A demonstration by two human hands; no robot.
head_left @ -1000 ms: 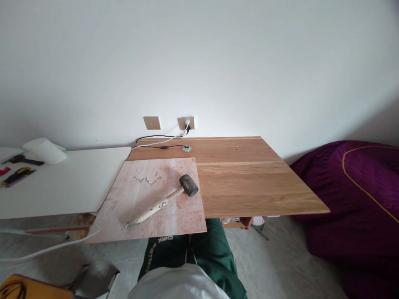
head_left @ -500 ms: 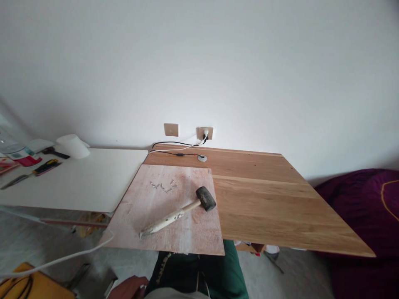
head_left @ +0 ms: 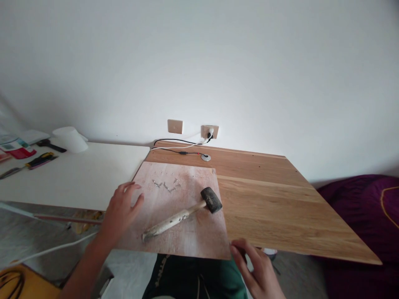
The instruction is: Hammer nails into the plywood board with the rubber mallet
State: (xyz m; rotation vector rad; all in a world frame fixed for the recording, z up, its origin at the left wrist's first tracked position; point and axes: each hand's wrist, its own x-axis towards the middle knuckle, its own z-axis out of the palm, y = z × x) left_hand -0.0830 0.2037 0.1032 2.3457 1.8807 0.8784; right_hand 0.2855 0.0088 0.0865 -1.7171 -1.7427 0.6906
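Observation:
My left hand (head_left: pixel 123 207) is over the left edge of a pinkish, worn board (head_left: pixel 196 236), fingers apart and slightly curled, holding nothing. My right hand (head_left: pixel 257 268) is at the board's near right corner, thumb and index fingertip drawn together. Whether they pinch the corner or some small thing is hard to see. On the board lies a rubber mallet (head_left: pixel 177 218), its black head to the right and its scuffed pale handle towards the lower left. Several small shiny metal pieces, like nails or screws (head_left: pixel 166 187), are scattered behind it.
The board rests on a wooden desktop (head_left: pixel 264 199) against the wall. Cables run to a socket (head_left: pixel 210 132). At left, a white table (head_left: pixel 102 174) bears a paper roll (head_left: pixel 71 139), a yellow-black handled tool (head_left: pixel 40 160) and a bottle (head_left: pixel 15 147). A purple beanbag (head_left: pixel 352 207) is at right.
My left hand has risen from the lower edge to the board's left side. My right hand has come into view at its near right corner. The mallet still lies on the board.

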